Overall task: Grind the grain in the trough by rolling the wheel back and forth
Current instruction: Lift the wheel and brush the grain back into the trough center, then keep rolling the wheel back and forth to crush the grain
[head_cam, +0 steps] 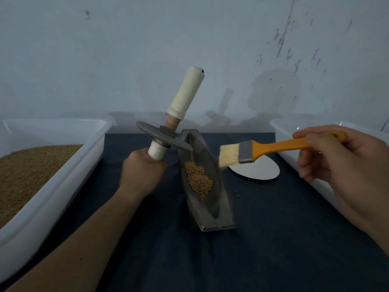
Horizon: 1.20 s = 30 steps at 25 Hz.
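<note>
A boat-shaped metal trough (pixel 220 207) stands in the middle of the dark cloth, with a small heap of brown grain (pixel 199 178) in its hollow. My left hand (pixel 141 171) grips the lower white handle of the grinding wheel (pixel 162 137). The wheel is lifted clear of the trough and tilted, its grey disc edge hanging over the trough's far end, its upper white handle pointing up. My right hand (pixel 334 157) holds a brush (pixel 252 151) with an orange handle, its pale bristles beside the trough's right rim.
A white tub (pixel 63 171) holding brown grain stands at the left. Another white tub (pixel 299 142) sits at the right, behind my right hand. A round white disc (pixel 259 170) lies on the cloth right of the trough. A wall rises close behind.
</note>
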{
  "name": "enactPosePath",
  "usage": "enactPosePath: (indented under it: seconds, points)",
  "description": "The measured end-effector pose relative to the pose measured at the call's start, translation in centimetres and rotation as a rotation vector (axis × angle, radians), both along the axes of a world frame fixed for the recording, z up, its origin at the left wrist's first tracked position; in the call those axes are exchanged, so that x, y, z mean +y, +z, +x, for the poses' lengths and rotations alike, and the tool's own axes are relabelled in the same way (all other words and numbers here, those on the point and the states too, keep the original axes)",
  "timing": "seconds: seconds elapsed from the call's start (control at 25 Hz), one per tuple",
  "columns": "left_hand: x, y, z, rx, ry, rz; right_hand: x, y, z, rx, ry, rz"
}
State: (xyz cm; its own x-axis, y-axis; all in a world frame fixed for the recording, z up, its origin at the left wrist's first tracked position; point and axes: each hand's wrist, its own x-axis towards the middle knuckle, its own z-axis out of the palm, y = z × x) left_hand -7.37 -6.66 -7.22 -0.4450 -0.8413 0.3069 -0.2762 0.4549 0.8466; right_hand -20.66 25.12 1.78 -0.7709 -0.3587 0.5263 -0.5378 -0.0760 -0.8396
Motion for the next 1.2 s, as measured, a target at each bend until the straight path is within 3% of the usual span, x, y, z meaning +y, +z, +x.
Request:
enactPosePath:
  seconds: [0.08, 0.32, 0.6, 0.8, 0.88, 0.96, 1.04, 1.2]
  points:
    - [0.0, -0.1, 0.0, -0.011, -0.001, -0.013, 0.8, -1.0, -1.6, 0.096, -0.031, 0.07]
    - [0.4, 0.2, 0.0, -0.079, -0.001, -0.086, -0.1, -5.3, -5.8, 0.717, -0.067, 0.712]
    - [0.8, 0.3, 0.2, -0.102, 0.003, -0.163, 0.6, -8.4, -6.6, 0.745, -0.027, 0.9]
    - [1.1, 0.5, 0.4, -0.119, -0.014, -0.185, 0.7, -8.1, -5.4, 0.663, -0.019, 1.08]
    - [1.1, 0.7, 0.6, -0.177, -0.018, -0.229, 0.2, -6.6, -4.0, 0.674, -0.1, 0.921]
    - [0.9, 1.4, 0.9, -0.291, 0.025, -0.362, -1.1, -4.2, -2.5, 0.735, -0.195, 0.632]
    - [1.0, 2.3, 1.1, -0.408, 0.073, -0.602, -3.5, -1.6, -1.2, 0.87, -0.235, 0.566]
    - [2.3, 3.5, 1.1, -0.563, 0.06, -0.953, -8.8, 0.1, -0.3, 0.976, -0.168, 1.001]
